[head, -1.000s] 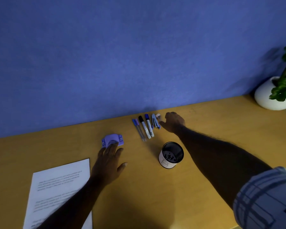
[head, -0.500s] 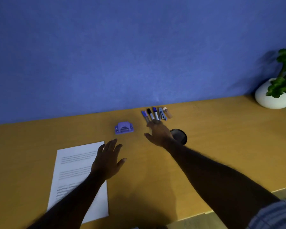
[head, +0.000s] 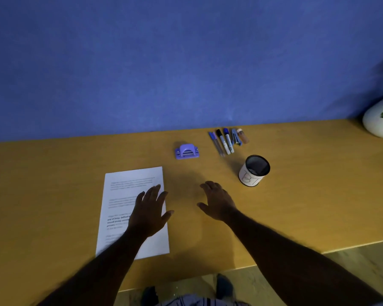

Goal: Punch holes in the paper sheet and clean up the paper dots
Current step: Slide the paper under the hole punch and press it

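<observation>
A printed white paper sheet (head: 124, 195) lies flat on the wooden desk (head: 296, 206), left of centre. My left hand (head: 149, 212) hovers over its right edge, fingers spread, holding nothing. To the right, my right hand (head: 218, 200) is above bare desk, fingers apart and empty. The purple hole punch (head: 186, 151) sits beyond the sheet's far right corner, clear of both hands. No paper dots are visible.
A row of pens and markers (head: 227, 140) lies near the blue wall. A white cup with a dark inside (head: 253, 171) stands right of my right hand. A white plant pot (head: 378, 121) is at the far right. The desk's front edge runs below my forearms.
Both hands have drawn back toward me from the punch and the pens. The view has tilted, so the whole sheet and the cup now show.
</observation>
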The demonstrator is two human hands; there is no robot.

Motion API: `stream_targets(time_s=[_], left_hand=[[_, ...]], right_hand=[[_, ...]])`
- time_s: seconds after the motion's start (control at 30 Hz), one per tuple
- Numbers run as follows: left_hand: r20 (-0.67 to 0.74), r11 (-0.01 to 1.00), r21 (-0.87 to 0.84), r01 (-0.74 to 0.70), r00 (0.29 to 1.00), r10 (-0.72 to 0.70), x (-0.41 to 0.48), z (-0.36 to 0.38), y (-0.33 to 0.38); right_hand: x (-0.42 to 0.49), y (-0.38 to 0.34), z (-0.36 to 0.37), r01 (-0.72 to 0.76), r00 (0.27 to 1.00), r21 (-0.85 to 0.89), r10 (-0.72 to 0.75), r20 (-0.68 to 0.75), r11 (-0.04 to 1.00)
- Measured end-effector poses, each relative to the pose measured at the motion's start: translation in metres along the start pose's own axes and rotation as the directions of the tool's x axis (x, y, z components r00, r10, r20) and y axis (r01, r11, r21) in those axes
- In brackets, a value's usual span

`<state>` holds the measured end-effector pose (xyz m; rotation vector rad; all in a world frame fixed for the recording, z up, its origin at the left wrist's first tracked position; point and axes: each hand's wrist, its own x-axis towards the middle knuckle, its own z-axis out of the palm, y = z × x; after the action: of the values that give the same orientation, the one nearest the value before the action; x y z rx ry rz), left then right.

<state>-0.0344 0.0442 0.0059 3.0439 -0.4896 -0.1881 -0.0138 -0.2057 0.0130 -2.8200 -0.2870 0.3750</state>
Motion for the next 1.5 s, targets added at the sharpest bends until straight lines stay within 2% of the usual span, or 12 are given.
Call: stream_targets(time_s=[0.23, 0.4, 0.63, 0.73, 0.83, 0.93, 1.07, 1.2, 1.37, 1.5], left_hand=[[-0.041, 0.996, -0.057, 0.07, 0.997, -0.072, -0.025, 0.013, -0.033], [-0.025, 0.977, -0.129, 0.168, 0.985, -0.172, -0.036, 0.018, -0.051], [0.047, 0.874, -0.179, 0.452, 0.891, -0.451, -0.054, 0.019, -0.077], [0.116, 0.839, -0.168, 0.517, 0.856, -0.504, -0.06, 0.022, -0.085], [0.15, 0.813, -0.227, 0.535, 0.845, -0.514, -0.062, 0.025, -0.089], [0.149, 0.801, -0.271, 0.533, 0.846, -0.512, -0.063, 0.024, -0.09], [0.159, 0.793, -0.291, 0.536, 0.844, -0.512, -0.062, 0.023, -0.091], [0.162, 0.798, -0.282, 0.532, 0.846, -0.507, -0.06, 0.023, -0.09], [0.146, 0.81, -0.273, 0.519, 0.855, -0.498, -0.062, 0.026, -0.09], [0.141, 0.812, -0.278, 0.513, 0.858, -0.494, -0.062, 0.026, -0.09]], right_hand=[[-0.001, -0.034, 0.017, 0.012, 1.0, 0.025, -0.013, 0.028, 1.0], [-0.002, -0.051, 0.031, -0.062, 0.995, 0.047, 0.058, 0.084, 0.997], [0.006, -0.081, 0.048, -0.077, 0.99, 0.057, 0.07, 0.125, 0.995], [0.007, -0.093, 0.055, -0.074, 0.989, 0.07, 0.064, 0.133, 0.995], [0.01, -0.106, 0.059, -0.179, 0.976, 0.182, 0.15, 0.16, 0.967], [0.018, -0.12, 0.067, -0.342, 0.936, 0.34, 0.287, 0.203, 0.876], [0.04, -0.128, 0.096, -0.521, 0.853, 0.524, 0.437, 0.286, 0.674], [0.045, -0.15, 0.086, -0.648, 0.748, 0.55, 0.573, 0.334, 0.526], [0.05, -0.159, 0.079, -0.69, 0.693, 0.577, 0.63, 0.35, 0.438], [0.049, -0.16, 0.071, -0.64, 0.705, 0.709, 0.594, 0.389, 0.296]])
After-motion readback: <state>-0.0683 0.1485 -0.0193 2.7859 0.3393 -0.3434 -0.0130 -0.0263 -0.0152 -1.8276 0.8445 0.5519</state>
